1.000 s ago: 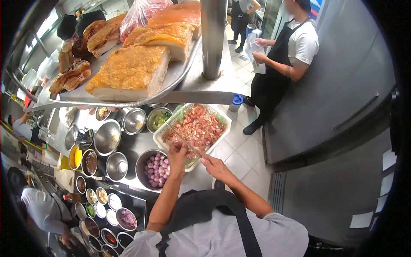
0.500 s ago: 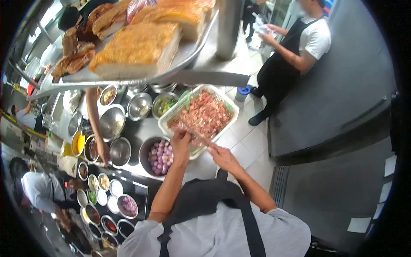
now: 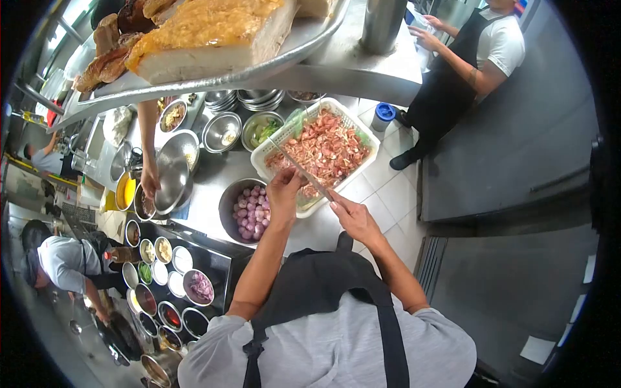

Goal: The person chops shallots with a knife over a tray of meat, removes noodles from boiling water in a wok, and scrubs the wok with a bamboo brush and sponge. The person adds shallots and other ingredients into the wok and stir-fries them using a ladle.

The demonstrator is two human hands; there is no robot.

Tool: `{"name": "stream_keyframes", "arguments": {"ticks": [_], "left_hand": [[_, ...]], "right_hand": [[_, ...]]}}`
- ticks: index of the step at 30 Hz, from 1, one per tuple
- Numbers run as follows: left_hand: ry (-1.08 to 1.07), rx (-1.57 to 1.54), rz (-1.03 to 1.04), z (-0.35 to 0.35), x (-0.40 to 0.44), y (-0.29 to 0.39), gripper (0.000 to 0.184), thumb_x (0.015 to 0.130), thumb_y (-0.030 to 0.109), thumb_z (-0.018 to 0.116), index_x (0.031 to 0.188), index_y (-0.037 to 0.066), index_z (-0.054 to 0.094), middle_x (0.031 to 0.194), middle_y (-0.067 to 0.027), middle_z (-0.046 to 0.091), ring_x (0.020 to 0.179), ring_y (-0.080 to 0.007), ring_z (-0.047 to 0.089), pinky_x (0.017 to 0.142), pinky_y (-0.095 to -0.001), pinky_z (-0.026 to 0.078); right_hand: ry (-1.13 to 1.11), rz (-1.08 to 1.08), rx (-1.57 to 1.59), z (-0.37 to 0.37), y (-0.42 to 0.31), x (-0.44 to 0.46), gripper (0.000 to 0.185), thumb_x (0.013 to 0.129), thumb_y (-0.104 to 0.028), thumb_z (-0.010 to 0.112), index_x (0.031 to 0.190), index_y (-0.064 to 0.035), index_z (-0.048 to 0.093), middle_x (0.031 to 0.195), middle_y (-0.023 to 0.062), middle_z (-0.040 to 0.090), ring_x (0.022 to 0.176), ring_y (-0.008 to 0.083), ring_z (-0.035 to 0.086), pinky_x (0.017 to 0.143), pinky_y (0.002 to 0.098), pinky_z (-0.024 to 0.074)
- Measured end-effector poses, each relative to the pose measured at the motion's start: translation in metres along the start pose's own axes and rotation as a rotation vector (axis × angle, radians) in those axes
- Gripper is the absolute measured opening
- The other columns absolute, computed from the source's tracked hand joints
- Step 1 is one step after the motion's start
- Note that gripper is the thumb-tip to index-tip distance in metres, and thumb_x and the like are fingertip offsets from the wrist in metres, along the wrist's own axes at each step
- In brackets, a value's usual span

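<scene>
**A:** Head view, what looks sketchy? Biggest first.

**B:** That shelf [image 3: 343,58] over the worktop [image 3: 210,178], imo. Its tray [image 3: 291,59] has a roast slab [image 3: 213,32] close to the rim, so a hard bump could send it down. Next, the basket [image 3: 261,157] of what looks like chopped meat, at the worktop's right edge. Elbow nudge, maybe a spill. Can't tell if it overhangs.

**A:** And the onion bowl [image 3: 228,207]?

**B:** Near edge, just left of the basket. The forearm's close, so a careless swing could knock it.

**A:** Hands?

**B:** Apart but close. Right hand [image 3: 352,216] is wrapped round the knife [image 3: 291,158] handle, left hand [image 3: 285,187] is pinched up by the blade, over the basket's near side. Can't see what's in it. One slip = nicked fingertip.
</scene>
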State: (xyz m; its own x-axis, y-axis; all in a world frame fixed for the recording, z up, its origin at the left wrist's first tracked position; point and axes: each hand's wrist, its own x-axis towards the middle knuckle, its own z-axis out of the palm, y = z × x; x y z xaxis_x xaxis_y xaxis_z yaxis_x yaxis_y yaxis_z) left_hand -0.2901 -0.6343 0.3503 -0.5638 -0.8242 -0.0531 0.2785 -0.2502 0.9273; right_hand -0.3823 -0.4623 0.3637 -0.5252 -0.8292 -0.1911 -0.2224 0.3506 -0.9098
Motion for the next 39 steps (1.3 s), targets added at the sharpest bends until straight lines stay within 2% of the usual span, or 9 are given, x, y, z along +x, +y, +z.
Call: {"name": "stream_keyframes", "arguments": {"ticks": [13, 18, 21, 24, 33, 34, 36, 37, 39], "left_hand": [[-0.066, 0.207, 0.054, 0.000, -0.004, 0.007, 0.022, 0.088, 0.004, 0.068, 0.106, -0.008, 0.064, 0.094, -0.0093, 0.069, 0.082, -0.0135, 0.066, 0.076, -0.0277, 0.055], [0.025, 0.359, 0.016, 0.004, -0.007, 0.015, 0.022, 0.091, 0.005, 0.064, 0.108, -0.008, 0.064, 0.095, -0.0090, 0.069, 0.082, -0.0118, 0.064, 0.076, -0.0258, 0.053], [-0.012, 0.302, 0.127, 0.001, -0.009, 0.014, 0.023, 0.091, 0.006, 0.064, 0.109, -0.009, 0.064, 0.094, -0.0083, 0.069, 0.081, -0.0112, 0.064, 0.076, -0.0250, 0.052], [0.060, 0.343, 0.070, 0.012, -0.014, 0.016, 0.023, 0.091, 0.007, 0.065, 0.108, -0.008, 0.064, 0.094, -0.0077, 0.068, 0.081, -0.0109, 0.063, 0.076, -0.0248, 0.052], [0.079, 0.297, 0.070, 0.011, -0.006, 0.015, 0.025, 0.091, 0.009, 0.067, 0.110, -0.007, 0.065, 0.092, -0.0070, 0.068, 0.082, -0.0106, 0.063, 0.076, -0.0239, 0.051], [0.078, 0.297, 0.068, 0.012, -0.007, 0.014, 0.025, 0.091, 0.009, 0.067, 0.110, -0.007, 0.065, 0.092, -0.0070, 0.068, 0.082, -0.0106, 0.063, 0.076, -0.0239, 0.051], [0.116, 0.341, 0.126, 0.012, -0.009, 0.011, 0.025, 0.090, 0.009, 0.067, 0.110, -0.007, 0.065, 0.093, -0.0075, 0.069, 0.083, -0.0102, 0.063, 0.075, -0.0236, 0.051], [0.119, 0.339, 0.125, 0.011, -0.009, 0.010, 0.025, 0.090, 0.009, 0.067, 0.110, -0.007, 0.065, 0.093, -0.0075, 0.069, 0.083, -0.0102, 0.063, 0.075, -0.0236, 0.051], [0.068, 0.340, 0.066, 0.009, -0.009, 0.009, 0.026, 0.090, 0.011, 0.068, 0.109, -0.007, 0.065, 0.094, -0.0078, 0.068, 0.083, -0.0102, 0.062, 0.074, -0.0234, 0.050]], "right_hand": [[-0.003, 0.010, -0.038, -0.007, -0.005, -0.003, 0.047, 0.097, -0.035, 0.051, 0.137, -0.0107, 0.054, 0.082, 0.0135, 0.064, 0.078, 0.0167, 0.059, 0.077, 0.0335, 0.0486], [-0.018, 0.029, -0.049, 0.000, 0.015, 0.006, 0.048, 0.098, -0.037, 0.050, 0.137, -0.0099, 0.053, 0.083, 0.0148, 0.065, 0.079, 0.0193, 0.061, 0.078, 0.0338, 0.0488], [-0.007, -0.046, -0.113, 0.005, 0.021, 0.007, 0.049, 0.098, -0.039, 0.049, 0.137, -0.0095, 0.053, 0.081, 0.0142, 0.063, 0.076, 0.0218, 0.060, 0.076, 0.0345, 0.0484], [0.035, -0.096, -0.114, 0.005, 0.020, 0.019, 0.049, 0.098, -0.040, 0.048, 0.137, -0.0097, 0.053, 0.080, 0.0150, 0.063, 0.073, 0.0228, 0.058, 0.074, 0.0355, 0.0483], [-0.033, -0.015, 0.035, 0.002, -0.021, 0.032, 0.050, 0.098, -0.040, 0.048, 0.141, -0.0145, 0.050, 0.064, 0.0081, 0.053, 0.059, 0.0160, 0.052, 0.061, 0.0336, 0.0466], [-0.093, 0.011, 0.050, -0.002, -0.030, 0.031, 0.048, 0.099, -0.038, 0.045, 0.141, -0.0139, 0.048, 0.099, 0.0109, 0.055, 0.091, 0.0217, 0.053, 0.082, 0.0353, 0.0435], [-0.154, 0.038, 0.062, -0.002, -0.034, 0.031, 0.047, 0.101, -0.036, 0.042, 0.141, -0.0134, 0.046, 0.134, 0.0137, 0.057, 0.122, 0.0274, 0.055, 0.102, 0.0370, 0.0405], [-0.111, 0.000, 0.096, 0.000, -0.033, 0.031, 0.048, 0.099, -0.038, 0.046, 0.141, -0.0133, 0.049, 0.098, 0.0082, 0.054, 0.089, 0.0197, 0.052, 0.079, 0.0334, 0.0419], [-0.072, -0.039, 0.128, 0.007, -0.023, 0.037, 0.049, 0.097, -0.039, 0.050, 0.140, -0.0133, 0.052, 0.063, 0.0027, 0.051, 0.056, 0.0120, 0.049, 0.055, 0.0298, 0.0433]]}}
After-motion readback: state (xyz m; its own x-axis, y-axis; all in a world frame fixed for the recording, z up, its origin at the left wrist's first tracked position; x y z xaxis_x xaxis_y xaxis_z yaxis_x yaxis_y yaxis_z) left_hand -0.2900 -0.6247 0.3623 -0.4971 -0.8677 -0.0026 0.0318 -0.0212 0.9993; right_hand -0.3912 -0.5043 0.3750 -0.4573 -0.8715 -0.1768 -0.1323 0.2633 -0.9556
